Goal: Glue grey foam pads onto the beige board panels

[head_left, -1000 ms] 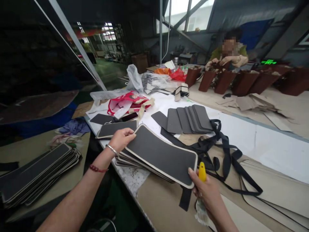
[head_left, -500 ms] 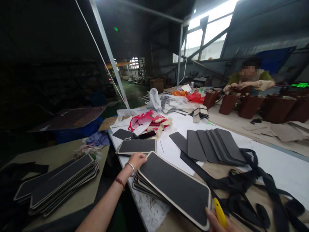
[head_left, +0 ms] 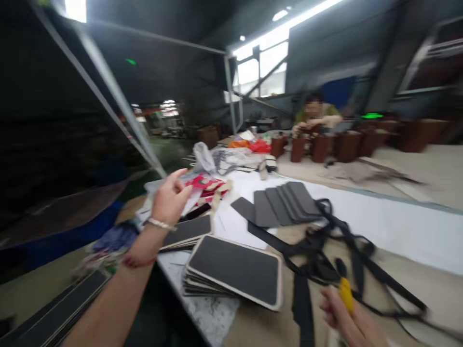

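Note:
My left hand [head_left: 170, 196] is raised above a smaller pile of black panels [head_left: 191, 229], its fingers apart and holding nothing. Beside it, nearer the middle, lies a stack of black panels with pale edges [head_left: 235, 270] on the table corner. At the lower right, my right hand [head_left: 343, 311] is closed on a yellow-handled tool [head_left: 346, 294]; the tool's working end cannot be made out. Black straps [head_left: 321, 255] lie tangled just beyond that hand. Dark grey panels [head_left: 284, 205] overlap in a row behind the stack.
Across the table a person [head_left: 314, 115] works among brown bags [head_left: 349, 146]. Red and white packaging [head_left: 208, 185] and a clear plastic bag [head_left: 203, 156] lie at the back left. Another pile of black panels [head_left: 61, 313] rests on a lower surface at left.
My left hand has let go of the top panel of the stack and risen. My right hand has moved off the panel's corner, still holding the yellow tool. The view has turned right.

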{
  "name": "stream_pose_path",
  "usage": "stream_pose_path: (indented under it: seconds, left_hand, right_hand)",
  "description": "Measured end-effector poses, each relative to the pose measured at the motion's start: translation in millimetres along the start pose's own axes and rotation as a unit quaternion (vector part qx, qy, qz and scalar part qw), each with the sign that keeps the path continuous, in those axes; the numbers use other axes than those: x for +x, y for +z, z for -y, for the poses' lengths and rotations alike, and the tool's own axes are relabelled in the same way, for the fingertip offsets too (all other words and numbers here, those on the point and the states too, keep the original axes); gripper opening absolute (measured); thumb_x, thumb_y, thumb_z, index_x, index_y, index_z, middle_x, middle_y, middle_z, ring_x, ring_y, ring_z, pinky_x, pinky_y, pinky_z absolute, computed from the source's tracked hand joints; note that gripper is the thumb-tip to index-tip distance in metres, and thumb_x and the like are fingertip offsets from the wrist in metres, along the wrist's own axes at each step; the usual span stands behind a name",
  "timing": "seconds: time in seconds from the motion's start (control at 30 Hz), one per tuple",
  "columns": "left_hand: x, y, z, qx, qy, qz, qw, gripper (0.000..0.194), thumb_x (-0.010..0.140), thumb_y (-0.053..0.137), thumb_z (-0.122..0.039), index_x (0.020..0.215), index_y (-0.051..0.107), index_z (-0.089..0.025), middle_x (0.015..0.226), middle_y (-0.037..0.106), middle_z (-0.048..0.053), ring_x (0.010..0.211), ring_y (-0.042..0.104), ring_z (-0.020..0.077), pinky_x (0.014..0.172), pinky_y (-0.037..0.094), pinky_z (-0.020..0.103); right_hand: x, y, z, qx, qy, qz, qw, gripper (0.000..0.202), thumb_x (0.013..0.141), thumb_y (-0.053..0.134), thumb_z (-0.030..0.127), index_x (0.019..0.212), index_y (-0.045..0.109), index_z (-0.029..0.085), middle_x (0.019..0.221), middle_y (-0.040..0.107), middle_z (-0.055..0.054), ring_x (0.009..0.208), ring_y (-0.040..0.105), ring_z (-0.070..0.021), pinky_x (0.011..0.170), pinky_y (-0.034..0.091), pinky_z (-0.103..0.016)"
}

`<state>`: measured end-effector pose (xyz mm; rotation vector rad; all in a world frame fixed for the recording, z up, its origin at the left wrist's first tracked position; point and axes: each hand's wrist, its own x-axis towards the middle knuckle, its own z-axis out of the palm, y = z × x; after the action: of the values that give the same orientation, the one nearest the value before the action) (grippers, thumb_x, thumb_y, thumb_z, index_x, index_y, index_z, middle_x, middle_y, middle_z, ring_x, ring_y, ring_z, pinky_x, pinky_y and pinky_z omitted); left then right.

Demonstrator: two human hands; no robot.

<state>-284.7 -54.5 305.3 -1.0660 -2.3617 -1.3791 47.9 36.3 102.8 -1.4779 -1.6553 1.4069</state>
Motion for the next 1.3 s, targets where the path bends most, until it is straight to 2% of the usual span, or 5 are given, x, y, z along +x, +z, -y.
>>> stream_pose_path:
  seconds: [0.3, 0.7, 1.0, 1.13, 1.3]
  left_hand:
    - [-129, 100.8, -39, -0.091, 0.027, 0.291, 0.952, 0.044, 0.062, 0.056, -0.058, 0.091, 0.063, -0.026, 0.067, 0.053, -0.003, 0.059, 0.048, 0.0138, 0.057, 0.041, 0.028]
    - [-275, 201.9, -60, -0.18, -0.091, 0.54, 0.817, 0.039, 0.058, 0.059, -0.053, 0.079, 0.061, -0.019, 0.06, 0.056, 0.0, 0.058, 0.054, 0.0155, 0.056, 0.045, 0.027]
    - [-335, 240.5, -30, -0.121, 0.074, 0.568, 0.811, 0.039, 0.066, 0.052, -0.054, 0.083, 0.064, -0.02, 0.075, 0.066, 0.004, 0.061, 0.061, 0.0184, 0.063, 0.053, 0.033]
    - [-354, 251.8, -56, -0.153, 0.136, 0.599, 0.774, 0.034, 0.074, 0.049, -0.046, 0.087, 0.063, -0.019, 0.077, 0.066, 0.006, 0.065, 0.062, 0.018, 0.063, 0.054, 0.032]
    - [-395, 290.4, -147, -0.245, 0.26, 0.621, 0.697, 0.026, 0.081, 0.046, -0.024, 0.102, 0.058, -0.016, 0.093, 0.062, 0.008, 0.081, 0.061, 0.0161, 0.076, 0.052, 0.033]
  right_hand:
    - [-20, -100, -20, 0.259, -0.014, -0.221, 0.94, 0.054, 0.073, 0.041, 0.071, 0.082, 0.054, 0.019, 0.079, 0.06, -0.004, 0.074, 0.056, -0.0149, 0.063, 0.046, -0.024]
    - [-41, -165, -66, 0.521, 0.109, -0.271, 0.802, 0.042, 0.076, 0.05, 0.061, 0.069, 0.049, 0.019, 0.062, 0.054, 0.0, 0.056, 0.053, -0.0117, 0.052, 0.045, -0.022]
    - [-103, -194, -93, 0.171, 0.079, -0.284, 0.94, 0.054, 0.077, 0.039, 0.068, 0.07, 0.057, 0.017, 0.067, 0.056, -0.002, 0.062, 0.051, -0.0137, 0.058, 0.041, -0.025]
    - [-149, -239, -100, -0.09, 0.121, -0.455, 0.878, 0.056, 0.08, 0.032, 0.066, 0.067, 0.058, 0.018, 0.06, 0.052, -0.002, 0.06, 0.048, -0.0152, 0.059, 0.038, -0.028]
    - [-182, -264, -109, -0.16, 0.134, -0.532, 0.82, 0.052, 0.084, 0.031, 0.06, 0.067, 0.056, 0.018, 0.059, 0.053, -0.002, 0.058, 0.049, -0.0155, 0.058, 0.039, -0.028]
